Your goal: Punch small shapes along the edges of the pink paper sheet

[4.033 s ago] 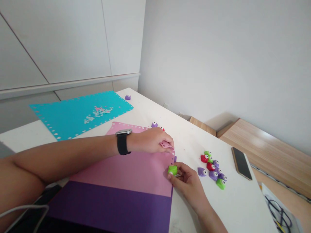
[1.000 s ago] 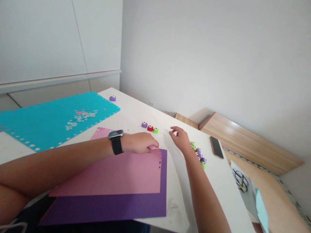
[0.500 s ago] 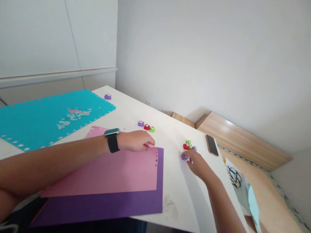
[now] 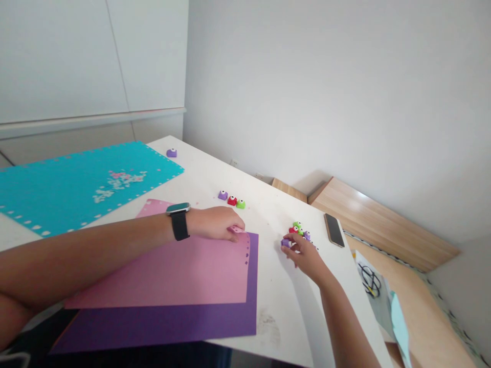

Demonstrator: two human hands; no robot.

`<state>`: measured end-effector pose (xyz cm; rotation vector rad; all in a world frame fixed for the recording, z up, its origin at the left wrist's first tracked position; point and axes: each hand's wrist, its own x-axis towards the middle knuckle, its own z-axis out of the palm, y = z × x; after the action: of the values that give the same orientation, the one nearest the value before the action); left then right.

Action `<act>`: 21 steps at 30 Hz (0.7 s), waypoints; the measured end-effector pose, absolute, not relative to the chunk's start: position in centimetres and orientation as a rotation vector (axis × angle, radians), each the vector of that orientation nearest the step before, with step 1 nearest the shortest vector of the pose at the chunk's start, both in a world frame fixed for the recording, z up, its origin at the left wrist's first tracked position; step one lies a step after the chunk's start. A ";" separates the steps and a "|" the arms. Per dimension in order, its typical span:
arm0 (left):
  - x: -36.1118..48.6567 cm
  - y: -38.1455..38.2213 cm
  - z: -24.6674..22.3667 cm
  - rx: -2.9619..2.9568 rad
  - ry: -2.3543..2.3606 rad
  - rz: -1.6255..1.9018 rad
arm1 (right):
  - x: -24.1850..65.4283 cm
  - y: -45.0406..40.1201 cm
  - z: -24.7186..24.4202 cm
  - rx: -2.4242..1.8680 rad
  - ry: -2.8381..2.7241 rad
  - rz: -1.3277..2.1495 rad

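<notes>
My left hand [image 4: 220,223], below a wrist with a black smartwatch [image 4: 179,221], pinches the far right corner of a pink sheet of paper [image 4: 184,276], which curls up there. Small punched shapes run along the sheet's right edge. Beneath it lies a purple sheet [image 4: 169,324]. On the right, my right hand [image 4: 303,253] holds a small purple craft punch [image 4: 286,243] between thumb and fingers. Just behind that hand sits a cluster of green, red and purple punches [image 4: 297,225], partly hidden by the fingers.
Purple, red and green punches [image 4: 232,200] stand in a row beyond the pink sheet. A blue sheet [image 4: 57,189] with punched edges carries loose paper bits [image 4: 120,179]. One purple punch [image 4: 172,153] is near the far corner. A phone [image 4: 334,230] lies by the right table edge.
My right hand has picked up the purple punch from beside the cluster and moved it slightly left. My left hand stays at the pink sheet's corner.
</notes>
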<state>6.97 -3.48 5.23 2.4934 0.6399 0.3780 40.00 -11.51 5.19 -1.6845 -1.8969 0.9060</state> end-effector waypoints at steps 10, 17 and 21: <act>5.5 -1.4 7.6 2.481 0.759 0.513 | 32.9 -10.0 5.8 -1.235 -1.306 1.419; 5.5 -1.5 7.4 2.462 0.742 0.524 | 33.0 -11.0 4.9 -1.306 -1.250 1.538; 5.5 -1.4 7.1 2.491 0.744 0.514 | 33.4 -11.7 4.9 -1.362 -1.380 1.476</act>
<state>5.55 -1.45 7.10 2.4908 0.7444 0.5145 33.39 -11.69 4.91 -1.3619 -1.3799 1.4764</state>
